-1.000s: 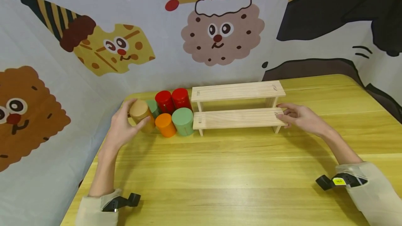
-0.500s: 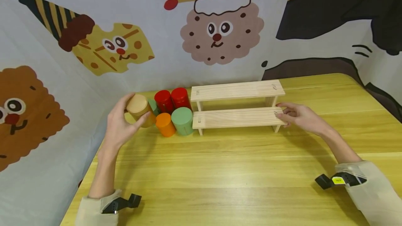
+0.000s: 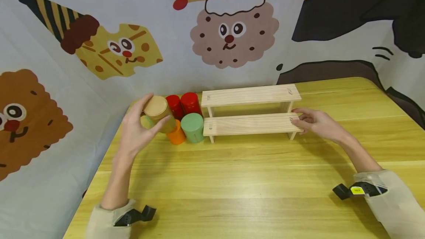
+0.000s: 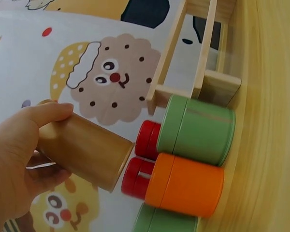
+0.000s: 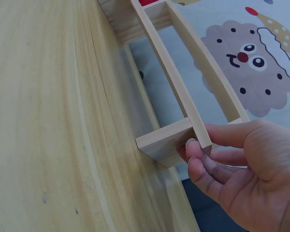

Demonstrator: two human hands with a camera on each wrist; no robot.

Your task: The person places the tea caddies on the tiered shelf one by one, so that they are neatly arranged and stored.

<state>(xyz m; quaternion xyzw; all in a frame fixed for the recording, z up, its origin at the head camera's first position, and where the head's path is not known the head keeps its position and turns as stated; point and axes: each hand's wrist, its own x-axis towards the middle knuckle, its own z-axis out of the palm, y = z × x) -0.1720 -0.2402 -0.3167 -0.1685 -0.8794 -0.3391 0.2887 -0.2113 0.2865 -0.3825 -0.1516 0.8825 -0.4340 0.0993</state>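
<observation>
I see the left hand (image 3: 137,132) gripping the tan cylindrical canister (image 3: 161,111), lifted at nine o'clock; the right hand (image 3: 320,124) pinches the pale two-tier wooden shelf (image 3: 249,124) at three. Perhaps five red, orange and green canisters (image 3: 192,126) stand unshelved.

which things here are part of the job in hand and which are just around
Part of the job:
- tan canister, held in the left hand
- wooden shelf, lower board gripped by the right hand
- probably the red canisters, orange canister and green canisters grouped beside it

Just around:
- printed cloth
- wrist cameras
- table, merely the support
</observation>
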